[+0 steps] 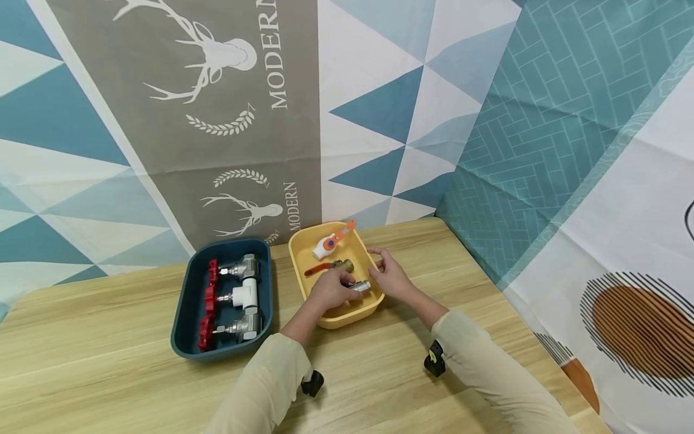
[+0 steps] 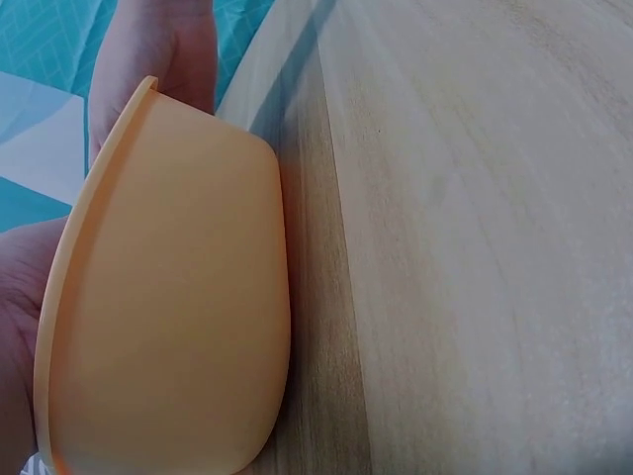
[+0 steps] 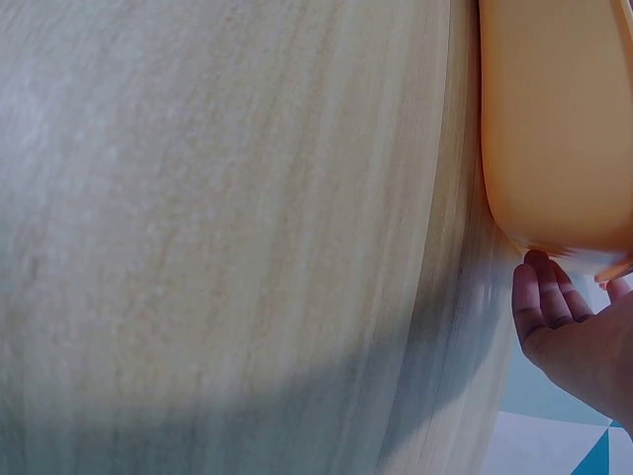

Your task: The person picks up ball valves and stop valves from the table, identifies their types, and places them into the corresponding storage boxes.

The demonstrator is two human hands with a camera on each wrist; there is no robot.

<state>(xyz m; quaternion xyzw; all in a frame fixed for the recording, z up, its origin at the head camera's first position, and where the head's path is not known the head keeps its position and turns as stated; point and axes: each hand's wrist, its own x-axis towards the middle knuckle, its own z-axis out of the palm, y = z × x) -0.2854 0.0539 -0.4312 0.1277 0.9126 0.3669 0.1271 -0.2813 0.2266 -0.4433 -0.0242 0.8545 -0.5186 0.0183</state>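
Note:
In the head view, my left hand (image 1: pixel 328 290) reaches over the near rim of a yellow tray (image 1: pixel 300 274). Its fingers and thumb hold a silver metal fitting (image 1: pixel 362 286) low inside. Just beyond lie a brass valve with a red lever (image 1: pixel 343 265) and a white valve with an orange handle (image 1: pixel 325 246). My right hand (image 1: pixel 393 280) is at the tray's right side, thumb by the rim. In the right wrist view, the extended fingers (image 3: pixel 556 297) of that hand lie close against the tray's outer wall. The tray wall hides my left fingers in the left wrist view.
Left of the yellow tray stands a dark blue tray (image 1: pixel 183 313) holding a joined pipe assembly (image 1: pixel 246 298) with three red handwheels. Both sit on a wooden table (image 1: pixel 374 374), before a patterned cloth backdrop (image 1: pixel 374 120).

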